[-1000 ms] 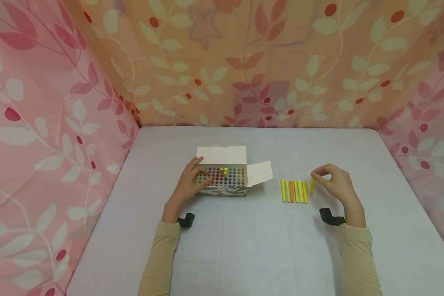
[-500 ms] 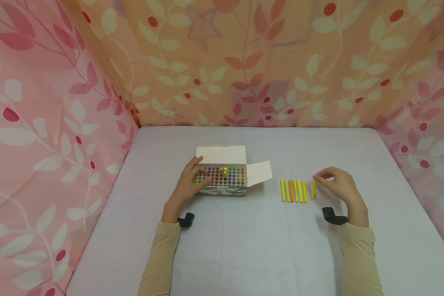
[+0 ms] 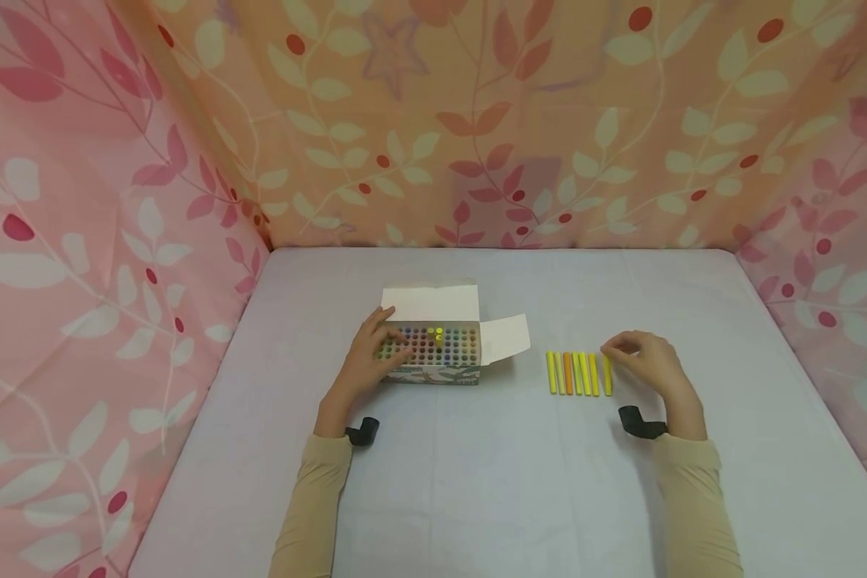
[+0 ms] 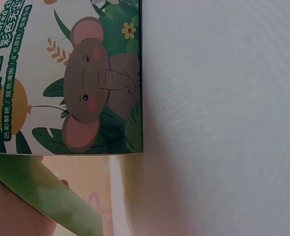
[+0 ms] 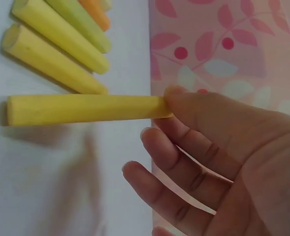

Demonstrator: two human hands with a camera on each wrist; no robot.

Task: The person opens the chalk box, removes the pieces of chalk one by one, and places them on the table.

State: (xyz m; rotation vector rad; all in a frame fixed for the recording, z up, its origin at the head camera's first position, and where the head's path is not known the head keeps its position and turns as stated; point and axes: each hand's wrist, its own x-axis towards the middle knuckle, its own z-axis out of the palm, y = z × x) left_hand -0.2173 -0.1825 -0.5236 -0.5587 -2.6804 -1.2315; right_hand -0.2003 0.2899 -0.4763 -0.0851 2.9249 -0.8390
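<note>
My right hand point(image 3: 646, 360) pinches the far end of a yellow chalk stick point(image 5: 81, 109) between thumb and fingertips. The stick is beside the right end of a row of chalk sticks point(image 3: 579, 374); its near end is at or just above the cloth. Most of the row is yellow or yellow-green, with one orange stick point(image 3: 567, 373). My left hand point(image 3: 372, 349) holds the left end of the open chalk box point(image 3: 433, 375), thumb and fingers over its top. Several yellow sticks point(image 3: 436, 333) poke up above the other chalk in the box. An elephant picture shows on the box in the left wrist view.
The box's lid flap point(image 3: 430, 303) stands up at the back, and a side flap point(image 3: 506, 338) sticks out to the right. A white cloth point(image 3: 506, 482) covers the table. Patterned curtains point(image 3: 477, 128) hang behind and at both sides.
The right hand has brought the yellow chalk stick closer to the row, shifting slightly left over the last half second, and the stick stands straighter in line with it. The left hand keeps its place.
</note>
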